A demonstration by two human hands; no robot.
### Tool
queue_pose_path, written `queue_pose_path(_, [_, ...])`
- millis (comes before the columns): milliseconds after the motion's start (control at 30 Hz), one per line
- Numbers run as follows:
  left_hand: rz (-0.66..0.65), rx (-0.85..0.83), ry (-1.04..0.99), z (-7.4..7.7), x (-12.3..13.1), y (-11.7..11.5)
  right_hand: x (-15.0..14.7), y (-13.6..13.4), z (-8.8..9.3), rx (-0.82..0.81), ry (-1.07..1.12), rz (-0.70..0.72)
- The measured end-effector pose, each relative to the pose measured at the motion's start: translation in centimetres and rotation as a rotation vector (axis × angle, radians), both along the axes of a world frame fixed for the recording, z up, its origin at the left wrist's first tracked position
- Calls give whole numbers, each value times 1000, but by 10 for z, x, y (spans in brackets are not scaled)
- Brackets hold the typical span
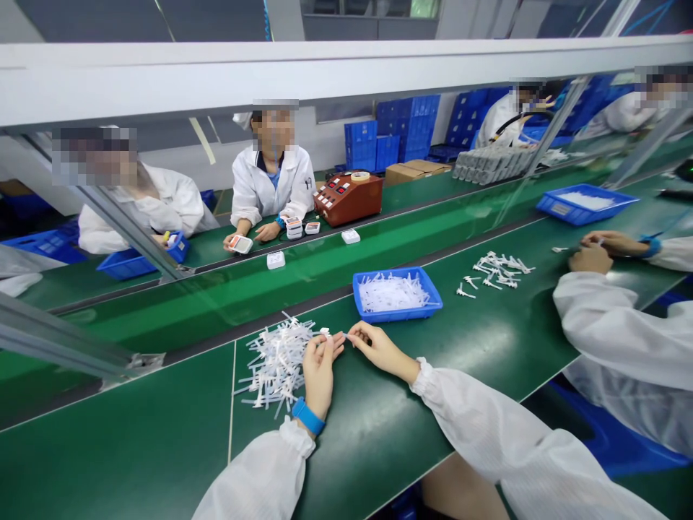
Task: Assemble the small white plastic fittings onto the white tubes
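My left hand [318, 372], with a blue band at its wrist, pinches a small white plastic fitting [325, 331] between thumb and fingers. Just to its right, the thumb and forefinger of my right hand [383, 352] are closed on a short translucent tube [347, 335], whose tip shows between the two hands. Whether tube and fitting are joined I cannot tell. Beside my left hand lies a loose pile of white fittings with translucent tubes [279, 357]. Beyond my right hand a blue tray [398, 313] holds many thin translucent tubes.
More tubed fittings [495, 271] lie to the right, near a co-worker's hands [593, 253]. Another blue tray [574, 211] stands farther right. Past the bench runs a green conveyor belt [319, 263] carrying white square devices [276, 260]. A metal post [70, 318] rises at left.
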State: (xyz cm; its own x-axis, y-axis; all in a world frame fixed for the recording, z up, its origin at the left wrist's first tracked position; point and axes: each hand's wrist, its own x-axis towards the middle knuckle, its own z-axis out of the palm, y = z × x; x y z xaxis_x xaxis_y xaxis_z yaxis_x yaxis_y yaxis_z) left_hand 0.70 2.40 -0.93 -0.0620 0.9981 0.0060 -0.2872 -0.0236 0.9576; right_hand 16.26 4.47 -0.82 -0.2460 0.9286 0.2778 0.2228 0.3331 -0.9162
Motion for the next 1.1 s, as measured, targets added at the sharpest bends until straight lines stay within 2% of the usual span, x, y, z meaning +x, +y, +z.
queue_pose_path(567, [-29,34,-13,0,1,-1,2,0,1,50,-66,39])
queue_pose_path(800, [40,42,71,-7,0,4,3,0,-4,29,17,43])
queue_pose_path(933, [-6,35,76,-10,0,5,2,-2,-4,-8,40,100])
queue_pose_path(1100, [-45,52,89,-8,1,4,2,-3,-3,2,10,100])
